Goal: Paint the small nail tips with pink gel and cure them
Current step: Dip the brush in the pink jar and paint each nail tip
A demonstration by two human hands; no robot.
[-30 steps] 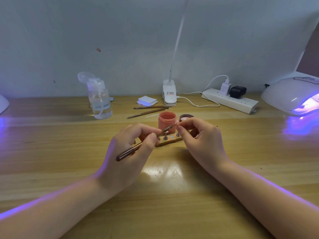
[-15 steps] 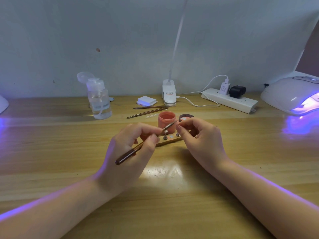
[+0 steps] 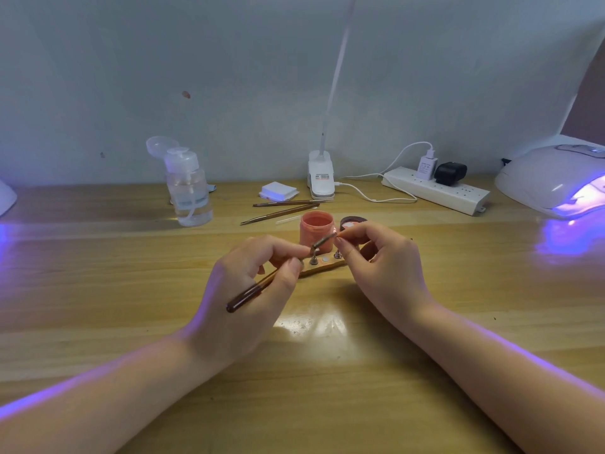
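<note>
My left hand (image 3: 248,290) grips a brown-handled gel brush (image 3: 252,291), its tip reaching up to my right fingertips. There my right hand (image 3: 383,263) pinches a small nail tip on its metal stand (image 3: 343,239); the tip itself is mostly hidden by my fingers. Below them a wooden holder strip (image 3: 322,267) carries two more metal stands (image 3: 313,259). The open pink gel jar (image 3: 317,232) stands just behind, its dark lid (image 3: 353,221) to the right. At the far right, a white curing lamp (image 3: 550,178) glows violet.
A clear pump bottle (image 3: 188,191) stands at the back left. Two spare brushes (image 3: 281,208), a white pad stack (image 3: 278,191), a clip lamp base (image 3: 320,178) and a power strip (image 3: 435,190) with cables line the wall. Another lit lamp edge (image 3: 6,198) shows far left.
Both hands stay almost still; the brush tip makes only a slight shift against the nail tip held in my right fingers.
</note>
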